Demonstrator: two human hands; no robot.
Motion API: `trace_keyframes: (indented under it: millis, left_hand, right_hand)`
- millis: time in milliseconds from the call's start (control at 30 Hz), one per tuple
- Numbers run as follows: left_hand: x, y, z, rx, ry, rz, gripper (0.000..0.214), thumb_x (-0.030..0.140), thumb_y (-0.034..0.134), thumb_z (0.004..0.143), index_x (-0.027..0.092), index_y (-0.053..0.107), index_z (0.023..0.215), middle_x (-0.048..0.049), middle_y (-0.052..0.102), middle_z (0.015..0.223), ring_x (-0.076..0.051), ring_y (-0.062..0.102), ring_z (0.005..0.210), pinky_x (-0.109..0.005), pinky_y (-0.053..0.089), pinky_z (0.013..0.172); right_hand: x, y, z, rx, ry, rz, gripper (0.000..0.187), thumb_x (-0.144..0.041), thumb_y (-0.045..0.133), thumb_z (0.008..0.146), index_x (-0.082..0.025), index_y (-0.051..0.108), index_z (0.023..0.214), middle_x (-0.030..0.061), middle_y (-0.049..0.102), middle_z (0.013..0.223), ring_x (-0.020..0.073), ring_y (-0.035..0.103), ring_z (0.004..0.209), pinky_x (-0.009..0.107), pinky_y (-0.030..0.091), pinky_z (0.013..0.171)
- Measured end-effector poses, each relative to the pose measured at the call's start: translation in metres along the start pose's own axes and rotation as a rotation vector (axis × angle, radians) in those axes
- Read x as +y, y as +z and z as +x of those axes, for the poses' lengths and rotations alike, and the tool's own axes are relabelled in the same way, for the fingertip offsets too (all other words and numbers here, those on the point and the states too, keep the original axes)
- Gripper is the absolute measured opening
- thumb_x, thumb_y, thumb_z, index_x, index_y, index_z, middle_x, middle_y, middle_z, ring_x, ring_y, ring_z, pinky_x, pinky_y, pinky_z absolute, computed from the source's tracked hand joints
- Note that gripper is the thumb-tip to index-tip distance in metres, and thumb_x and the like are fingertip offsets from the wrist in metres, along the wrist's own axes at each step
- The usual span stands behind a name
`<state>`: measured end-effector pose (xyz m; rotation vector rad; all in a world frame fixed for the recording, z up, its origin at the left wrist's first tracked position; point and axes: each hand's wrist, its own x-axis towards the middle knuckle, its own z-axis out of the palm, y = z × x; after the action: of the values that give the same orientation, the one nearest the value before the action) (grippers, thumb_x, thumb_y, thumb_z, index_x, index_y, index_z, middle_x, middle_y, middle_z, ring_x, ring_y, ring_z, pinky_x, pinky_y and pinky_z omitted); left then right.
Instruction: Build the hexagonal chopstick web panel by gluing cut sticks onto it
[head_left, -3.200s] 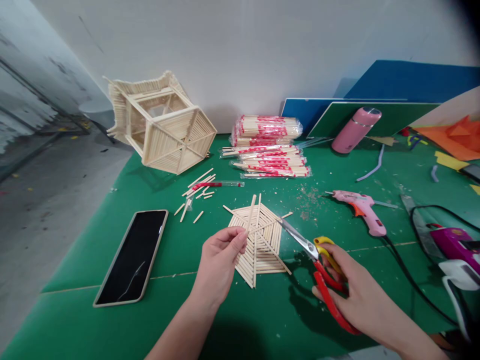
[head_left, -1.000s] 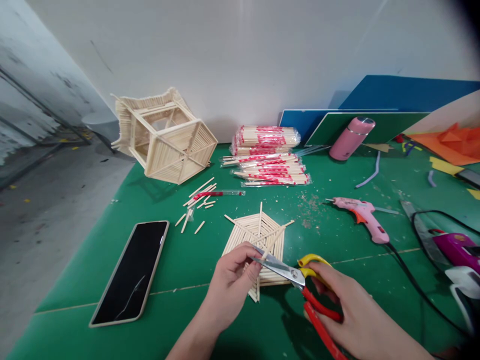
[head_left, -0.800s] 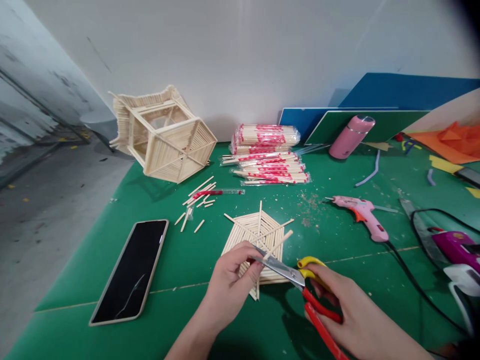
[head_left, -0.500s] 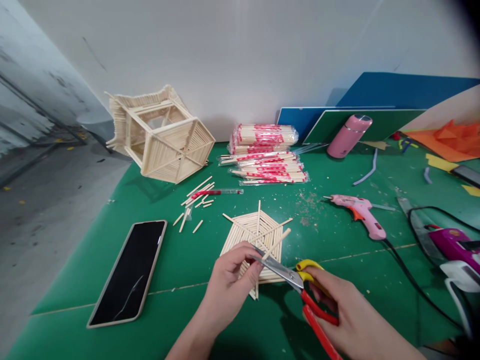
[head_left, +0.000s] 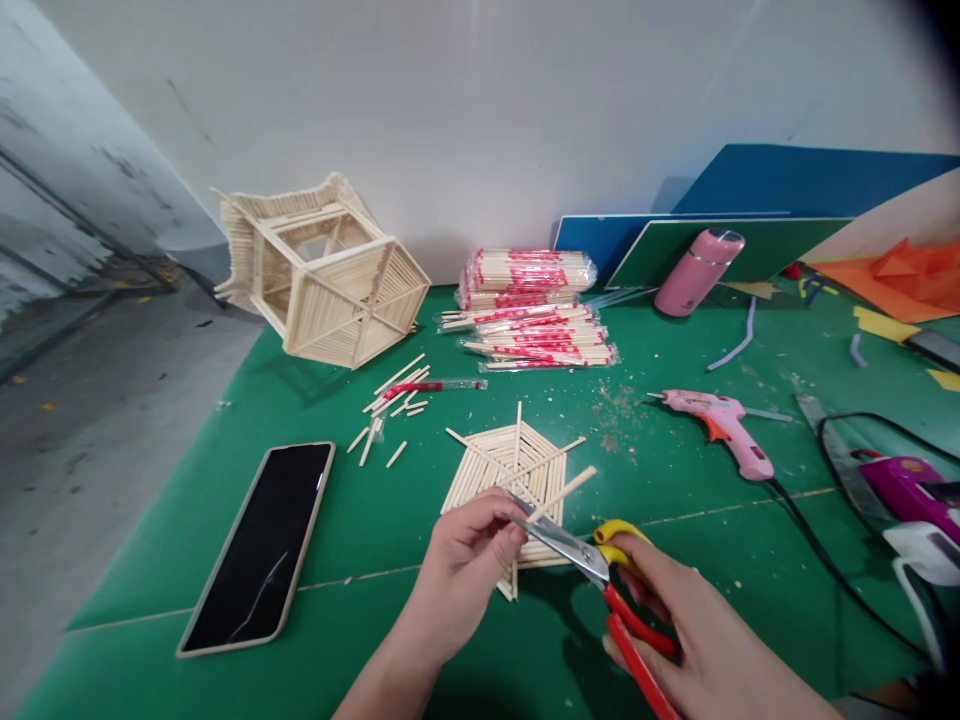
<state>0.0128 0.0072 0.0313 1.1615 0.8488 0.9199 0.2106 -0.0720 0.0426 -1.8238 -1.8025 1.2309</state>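
My left hand (head_left: 469,565) is closed, thumb and fingers pinching the near end of a wooden chopstick (head_left: 568,490). Across that stick lie the blades of the scissors (head_left: 574,545), one with a yellow loop and one with a red handle. My right hand (head_left: 675,620) is wrapped round those handles, which stand somewhat apart. Beneath both hands is a flat hexagonal web of glued sticks (head_left: 484,465), with spokes jutting past its edge; my left hand hides part of it.
A hexagonal stick lantern frame (head_left: 352,290) stands at back left, near cut stick pieces (head_left: 397,395) and a phone (head_left: 259,550). Wrapped chopsticks (head_left: 532,300) lie at the back. On the right are a pink glue gun (head_left: 716,425) with a cord and a pink flask (head_left: 701,272).
The chopstick between the scissor blades has swung, its far end now lower and further right. Both hands stay nearly in place.
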Motion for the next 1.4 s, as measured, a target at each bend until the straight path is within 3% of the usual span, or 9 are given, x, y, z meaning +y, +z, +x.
trace_keyframes:
  millis: [233,567,967,1167,1400]
  left_hand:
    - [-0.004,-0.001,0.0,-0.019,0.003,0.013,0.008,0.024,0.06,0.075,0.018,0.064,0.071,-0.0013,0.054,0.069,-0.011,0.046,0.062,-0.02,0.035,0.055]
    - [-0.003,0.003,0.0,-0.034,-0.009,-0.02,0.01,0.026,0.063,0.073,0.016,0.064,0.07,-0.0021,0.052,0.068,-0.012,0.047,0.061,-0.022,0.036,0.055]
    - [-0.002,0.002,-0.001,-0.043,-0.01,-0.015,0.009,0.025,0.063,0.073,0.017,0.065,0.069,-0.0017,0.053,0.066,-0.011,0.046,0.06,-0.021,0.035,0.053]
    - [-0.004,-0.001,-0.001,-0.064,0.013,-0.002,0.009,0.024,0.061,0.074,0.018,0.065,0.069,-0.0018,0.054,0.066,-0.012,0.047,0.061,-0.021,0.035,0.055]
    - [-0.004,-0.001,-0.001,-0.063,0.032,0.022,0.008,0.023,0.061,0.074,0.018,0.065,0.071,-0.0017,0.054,0.066,-0.012,0.047,0.061,-0.022,0.034,0.055]
  right_hand:
    - [0.002,0.0,0.0,-0.024,0.007,-0.003,0.044,-0.036,0.051,0.077,-0.02,0.034,0.114,0.0043,0.059,0.086,0.0157,0.057,0.07,0.026,0.047,0.063]
    - [-0.003,-0.007,-0.004,-0.074,0.038,-0.093,0.052,-0.036,0.053,0.073,-0.015,0.034,0.116,0.0107,0.057,0.096,0.0203,0.057,0.081,0.031,0.047,0.071]
    - [-0.009,-0.004,-0.001,-0.02,0.029,-0.066,0.051,-0.035,0.055,0.069,-0.016,0.037,0.113,0.0092,0.059,0.096,0.0191,0.058,0.08,0.029,0.048,0.071]
    - [-0.015,-0.001,-0.001,-0.048,0.053,-0.003,0.042,-0.03,0.055,0.068,-0.018,0.039,0.104,0.005,0.061,0.084,0.0152,0.057,0.067,0.024,0.047,0.06]
    - [-0.016,0.002,0.004,-0.037,0.148,-0.087,0.043,-0.035,0.06,0.063,-0.019,0.04,0.098,0.0023,0.061,0.073,0.0166,0.056,0.058,0.025,0.044,0.052]
